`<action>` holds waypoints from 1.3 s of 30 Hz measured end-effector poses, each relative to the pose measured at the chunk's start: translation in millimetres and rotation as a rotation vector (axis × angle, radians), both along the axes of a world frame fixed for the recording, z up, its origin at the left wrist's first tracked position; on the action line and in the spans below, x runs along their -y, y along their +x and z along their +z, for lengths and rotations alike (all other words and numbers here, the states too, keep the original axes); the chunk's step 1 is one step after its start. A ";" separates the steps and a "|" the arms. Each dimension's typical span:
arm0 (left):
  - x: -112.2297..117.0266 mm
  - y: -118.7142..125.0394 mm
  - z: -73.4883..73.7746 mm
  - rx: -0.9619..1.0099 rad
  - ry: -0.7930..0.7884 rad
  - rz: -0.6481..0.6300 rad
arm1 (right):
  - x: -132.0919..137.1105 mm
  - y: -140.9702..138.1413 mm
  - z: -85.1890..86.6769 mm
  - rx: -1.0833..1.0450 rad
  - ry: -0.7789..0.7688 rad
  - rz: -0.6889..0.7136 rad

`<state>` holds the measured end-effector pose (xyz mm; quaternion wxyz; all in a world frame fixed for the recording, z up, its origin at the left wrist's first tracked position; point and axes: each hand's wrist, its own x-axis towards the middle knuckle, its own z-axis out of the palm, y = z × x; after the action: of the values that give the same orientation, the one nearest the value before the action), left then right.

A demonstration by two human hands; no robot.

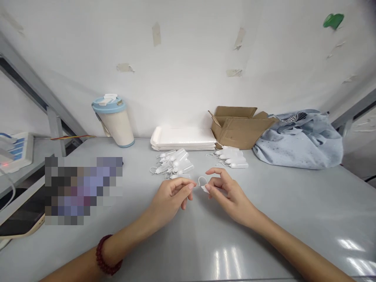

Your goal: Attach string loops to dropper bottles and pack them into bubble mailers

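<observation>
Over the middle of the grey table, my right hand (230, 194) pinches a small white piece with a cord loop (202, 180) between thumb and index finger. Most of that piece is hidden by the fingers. Just left of the loop, the thumb and index fingertip of my left hand (174, 192) are pressed together; what they hold, if anything, is too small to make out. Beyond my left hand lies a loose pile of small clear-and-white tubes with cord loops (178, 160). Several similar tubes (232, 156) lie side by side past my right hand.
Behind the tubes are stacked white padded envelopes (185, 137) and an open cardboard box (241, 131). A blue-grey cloth bundle (299, 141) sits at right. At left stand a cream-and-blue tumbler (116, 125), a phone-like device (23, 211) and a power strip (17, 152).
</observation>
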<state>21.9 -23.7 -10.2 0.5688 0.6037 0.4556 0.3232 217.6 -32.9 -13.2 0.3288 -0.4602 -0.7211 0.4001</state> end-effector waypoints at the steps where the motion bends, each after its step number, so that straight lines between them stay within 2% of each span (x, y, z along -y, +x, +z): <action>1: 0.0 0.5 -1.0 -0.004 0.002 -0.018 | 0.2 0.0 -0.1 0.002 0.003 0.005; 10: -6.0 0.3 -7.7 -0.055 0.023 -0.116 | 0.1 0.2 -1.2 0.057 0.010 0.086; 19: -6.2 -2.9 3.4 -0.182 -0.003 -0.181 | -3.7 7.9 1.0 0.190 0.067 0.109; 21: -9.4 -6.3 8.5 -0.189 0.043 -0.134 | -6.6 12.4 2.7 0.214 0.118 0.075; 23: -15.3 -12.1 13.7 -0.180 0.093 -0.033 | -11.2 18.2 3.7 0.250 0.181 0.010; 27: -33.7 -29.4 19.5 -0.136 0.195 0.316 | -24.3 32.2 1.1 0.364 0.340 -0.146; 30: -49.6 -42.1 15.9 -0.150 0.249 0.496 | -36.0 43.1 -3.9 0.458 0.453 -0.220; 35: -70.7 -55.0 -3.0 -0.185 0.210 0.538 | -52.4 60.5 -11.7 0.533 0.623 -0.257; 39: -77.2 -59.0 -12.8 -0.198 0.178 0.520 | -59.8 72.1 -15.5 0.610 0.647 -0.295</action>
<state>-37.1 53.5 -23.0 0.3642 0.5428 0.6182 0.4365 289.7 26.9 -28.6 0.2819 -0.5282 -0.7994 -0.0500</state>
